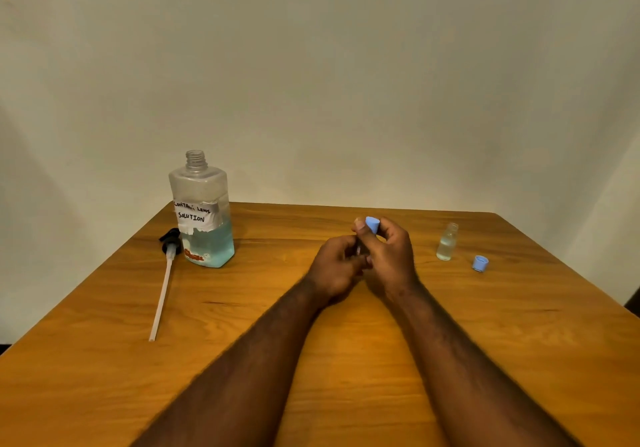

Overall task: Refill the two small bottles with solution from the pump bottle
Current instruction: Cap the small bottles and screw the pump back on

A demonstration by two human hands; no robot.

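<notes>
The large clear pump bottle (204, 218) stands open at the table's left, holding blue solution and a taped label. Its black pump head with a long white tube (165, 280) lies on the table beside it. At the table's middle, my left hand (334, 268) grips a small bottle that my fingers almost fully hide. My right hand (389, 252) pinches a blue cap (372, 224) at the top of that bottle. A second small clear bottle (447, 242) stands uncapped at the right, partly filled with liquid. Its blue cap (480, 263) lies just right of it.
The wooden table (242, 342) meets a plain wall at its far edge. Its right corner falls away near the loose cap.
</notes>
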